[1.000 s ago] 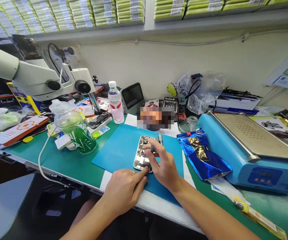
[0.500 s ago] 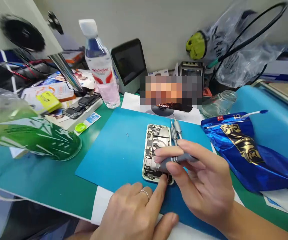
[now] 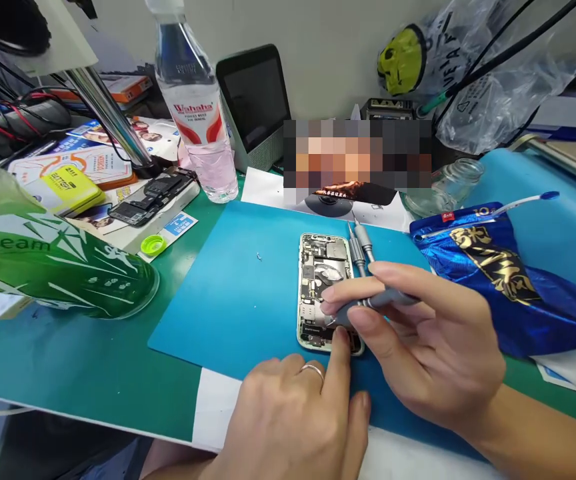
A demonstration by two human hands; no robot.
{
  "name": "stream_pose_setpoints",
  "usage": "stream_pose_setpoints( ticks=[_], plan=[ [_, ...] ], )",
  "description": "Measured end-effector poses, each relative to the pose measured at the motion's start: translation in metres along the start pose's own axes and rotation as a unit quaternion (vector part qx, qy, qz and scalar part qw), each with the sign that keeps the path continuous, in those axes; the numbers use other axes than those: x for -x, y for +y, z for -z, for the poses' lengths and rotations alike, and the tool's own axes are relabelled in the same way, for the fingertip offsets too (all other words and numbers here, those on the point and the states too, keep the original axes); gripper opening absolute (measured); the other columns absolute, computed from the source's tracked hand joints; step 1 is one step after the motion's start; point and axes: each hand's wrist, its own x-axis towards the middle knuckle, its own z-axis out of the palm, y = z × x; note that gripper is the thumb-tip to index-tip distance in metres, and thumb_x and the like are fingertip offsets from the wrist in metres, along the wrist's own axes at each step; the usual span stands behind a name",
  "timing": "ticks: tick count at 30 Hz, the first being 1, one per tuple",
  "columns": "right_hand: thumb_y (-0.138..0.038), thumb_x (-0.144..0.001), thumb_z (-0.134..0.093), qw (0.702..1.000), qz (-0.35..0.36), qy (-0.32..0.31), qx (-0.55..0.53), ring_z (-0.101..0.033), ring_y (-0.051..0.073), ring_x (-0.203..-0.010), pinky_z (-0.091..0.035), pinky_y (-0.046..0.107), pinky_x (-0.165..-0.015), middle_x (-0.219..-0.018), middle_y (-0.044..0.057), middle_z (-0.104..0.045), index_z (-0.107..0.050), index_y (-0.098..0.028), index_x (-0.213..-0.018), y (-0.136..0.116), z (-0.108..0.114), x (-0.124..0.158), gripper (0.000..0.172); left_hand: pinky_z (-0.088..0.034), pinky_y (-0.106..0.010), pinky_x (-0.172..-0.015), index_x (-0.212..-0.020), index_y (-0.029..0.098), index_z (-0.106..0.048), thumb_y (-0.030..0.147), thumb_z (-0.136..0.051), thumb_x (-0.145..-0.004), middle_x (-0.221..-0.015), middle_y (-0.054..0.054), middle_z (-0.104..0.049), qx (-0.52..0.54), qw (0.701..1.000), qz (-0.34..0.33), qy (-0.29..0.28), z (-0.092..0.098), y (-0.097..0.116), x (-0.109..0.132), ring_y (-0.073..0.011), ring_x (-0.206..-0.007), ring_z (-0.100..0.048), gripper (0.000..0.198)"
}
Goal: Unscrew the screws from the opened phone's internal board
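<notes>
An opened smartphone (image 3: 313, 273) lies on a blue mat (image 3: 218, 287), its inner boards and a round-marked part exposed. My left hand (image 3: 298, 413) rests at the phone's lower edge, index finger stretched out and touching its lower part, the other fingers curled around nothing. Between the thumb and fingers of my right hand (image 3: 433, 340) is a grey precision screwdriver (image 3: 388, 300), tilted low over the phone. Its thin tip points down-left near the black strip by my left fingertip; I cannot tell whether it touches. Two more grey screwdrivers (image 3: 361, 243) lie beside the phone's upper right.
On the left stand a green bottle (image 3: 68, 260) and a water bottle (image 3: 201, 127), near phone parts (image 3: 153, 197) on boxes. A blue pouch (image 3: 498, 267) and a glass jar (image 3: 451, 183) sit right. Behind the mat are a dark-screened device (image 3: 255, 100) and a blurred-out screen.
The view has shifted, so the phone and both hands appear farther right and the phone slightly higher. My left fingertip stays on the phone, and my right hand keeps hold of the screwdriver.
</notes>
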Motion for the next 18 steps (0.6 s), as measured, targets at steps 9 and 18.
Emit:
stream_pose_setpoints(
  ticks=[9, 18],
  plan=[
    [-0.004, -0.104, -0.077, 1.0, -0.002, -0.002, 0.03, -0.09, 0.019, -0.094, -0.081, 0.033, -0.078, -0.144, 0.007, -0.083, -0.063, -0.038, -0.161, -0.004, -0.002, 0.002, 0.068, -0.05, -0.039, -0.047, -0.116, 0.02, -0.082, 0.038, -0.038, -0.121, -0.07, 0.004, -0.073, 0.051, 0.995, 0.079, 0.045, -0.006, 0.002, 0.002, -0.0187, -0.057, -0.074, 0.047],
    [-0.004, -0.105, -0.077, 0.999, 0.011, 0.041, -0.012, -0.088, 0.016, -0.09, -0.079, 0.029, -0.076, -0.14, 0.008, -0.08, -0.067, -0.033, -0.154, -0.002, -0.005, -0.001, 0.058, -0.052, -0.032, -0.05, -0.121, 0.015, -0.085, 0.036, -0.037, -0.124, -0.067, 0.002, -0.068, 0.036, 0.994, 0.048, 0.087, -0.01, 0.001, 0.007, -0.0161, -0.055, -0.07, 0.052]
  ],
)
